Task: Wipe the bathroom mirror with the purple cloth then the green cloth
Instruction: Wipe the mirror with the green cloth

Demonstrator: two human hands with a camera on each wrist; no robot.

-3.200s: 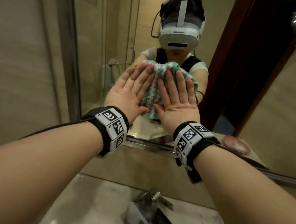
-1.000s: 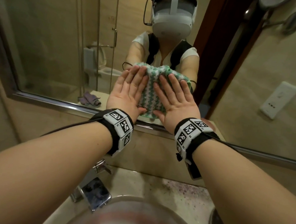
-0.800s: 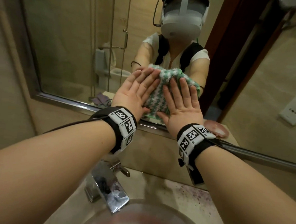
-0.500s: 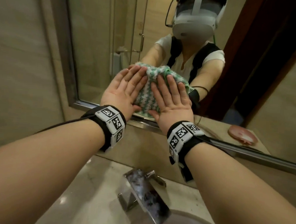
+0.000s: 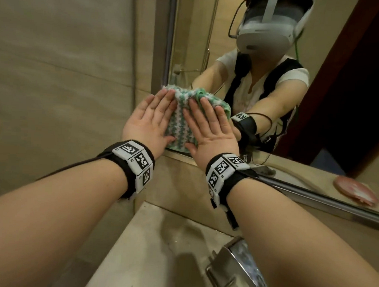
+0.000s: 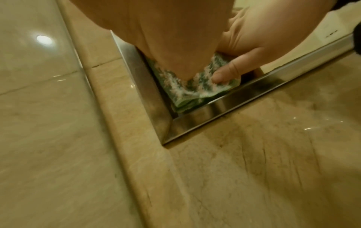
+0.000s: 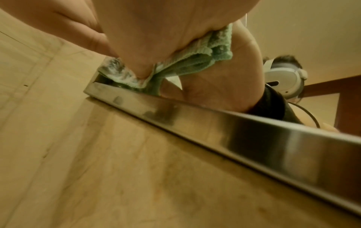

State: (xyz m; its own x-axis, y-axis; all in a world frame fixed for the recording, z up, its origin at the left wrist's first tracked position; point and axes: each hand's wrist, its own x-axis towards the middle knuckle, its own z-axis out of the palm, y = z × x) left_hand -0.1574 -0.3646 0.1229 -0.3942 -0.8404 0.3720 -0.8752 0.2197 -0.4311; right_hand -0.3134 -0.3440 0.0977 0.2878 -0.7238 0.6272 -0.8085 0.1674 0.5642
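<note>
The green and white cloth [image 5: 180, 125] lies folded flat against the mirror [image 5: 211, 45], in its bottom left corner. My left hand [image 5: 151, 117] presses its left half with straight fingers. My right hand [image 5: 207, 124] presses the right half the same way, beside the left. In the left wrist view the cloth [image 6: 187, 92] sits right in the corner of the metal frame [image 6: 156, 111], with a thumb of my right hand on it. The right wrist view shows the cloth [image 7: 181, 64] bunched under my palm above the frame's bottom rail [image 7: 234, 121]. The purple cloth is not in view.
Beige tiled wall [image 5: 55, 81] borders the mirror on the left. Below are the stone counter [image 5: 152, 251] and a chrome tap [image 5: 237, 268]. A pink soap dish [image 5: 355, 192] shows reflected at the right. The mirror also reflects a person wearing a headset.
Both hands have slid the green cloth leftward and down along the glass, from the mirror's lower middle into its bottom left corner. The fingers stay flat on the cloth.
</note>
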